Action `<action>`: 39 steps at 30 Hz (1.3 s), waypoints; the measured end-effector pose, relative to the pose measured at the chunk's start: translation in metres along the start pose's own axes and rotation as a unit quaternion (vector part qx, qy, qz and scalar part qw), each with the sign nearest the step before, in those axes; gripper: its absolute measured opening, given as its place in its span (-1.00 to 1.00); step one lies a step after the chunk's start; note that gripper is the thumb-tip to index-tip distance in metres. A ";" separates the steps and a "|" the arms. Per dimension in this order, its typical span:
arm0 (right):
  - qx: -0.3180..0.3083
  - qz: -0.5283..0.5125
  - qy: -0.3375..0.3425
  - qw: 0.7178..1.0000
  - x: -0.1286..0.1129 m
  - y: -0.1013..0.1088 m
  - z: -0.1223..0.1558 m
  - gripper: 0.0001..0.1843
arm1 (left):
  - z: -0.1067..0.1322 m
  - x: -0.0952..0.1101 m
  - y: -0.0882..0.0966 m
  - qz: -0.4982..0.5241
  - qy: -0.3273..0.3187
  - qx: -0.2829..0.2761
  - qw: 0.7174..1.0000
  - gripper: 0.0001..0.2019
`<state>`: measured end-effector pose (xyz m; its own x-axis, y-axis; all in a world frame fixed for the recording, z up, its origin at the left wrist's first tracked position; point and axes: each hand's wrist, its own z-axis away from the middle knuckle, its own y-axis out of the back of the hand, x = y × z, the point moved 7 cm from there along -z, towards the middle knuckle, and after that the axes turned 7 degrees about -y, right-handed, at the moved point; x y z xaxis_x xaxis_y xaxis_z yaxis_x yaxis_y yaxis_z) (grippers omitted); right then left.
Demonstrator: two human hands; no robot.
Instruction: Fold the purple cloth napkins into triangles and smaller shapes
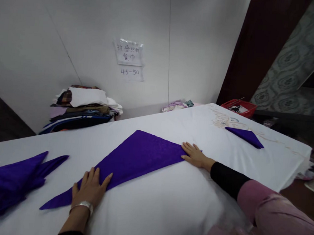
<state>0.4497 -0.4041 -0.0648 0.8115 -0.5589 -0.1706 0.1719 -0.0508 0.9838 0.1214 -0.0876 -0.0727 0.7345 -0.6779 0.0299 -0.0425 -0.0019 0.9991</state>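
A purple cloth napkin [143,156], folded into a wide triangle, lies flat on the white-covered table [156,207] with its peak pointing away from me. My left hand [90,188], with a silver bracelet at the wrist, rests palm down on the napkin's left part, fingers spread. On the right corner lies my right hand [194,155], flat with the fingers stretched out; a small tip of cloth shows beyond it. Farther right sits a smaller folded purple napkin [245,135]. At the left edge is a loose heap of purple napkins [9,182].
Behind the table, at the left, stands a stack of folded clothes [85,107] against the wall. A paper sign [130,58] is taped to that wall. Light-coloured cloths [175,105] lie at the table's far edge, and a red basket [239,108] stands at the back right.
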 end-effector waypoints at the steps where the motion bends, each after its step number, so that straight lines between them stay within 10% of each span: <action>1: 0.002 0.003 -0.008 1.000 0.006 0.001 0.002 -0.20 | 0.000 0.000 0.001 0.000 -0.003 -0.002 1.000 -0.36; 19: 0.007 0.027 -0.166 0.986 0.067 0.018 0.027 -0.18 | 0.007 0.010 0.012 -0.005 0.020 -0.030 0.999 -0.27; 23: 0.048 0.029 -0.096 0.994 0.020 0.030 0.025 -0.16 | 0.008 0.011 0.015 0.013 0.017 -0.016 1.000 -0.27; 32: -0.024 -0.056 0.197 0.978 -0.193 0.001 0.014 -0.10 | 0.012 0.014 0.020 0.023 0.014 -0.023 0.999 -0.29; 39: -0.054 -0.065 0.174 0.981 -0.188 -0.015 0.012 -0.08 | 0.010 0.014 0.016 0.008 0.020 -0.038 0.999 -0.27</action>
<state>0.2881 -0.3083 -0.0471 0.9168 -0.2363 -0.3219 0.3301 -0.0054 0.9439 0.1240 -0.1042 -0.0565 0.7605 -0.6477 0.0455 -0.0034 0.0662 0.9978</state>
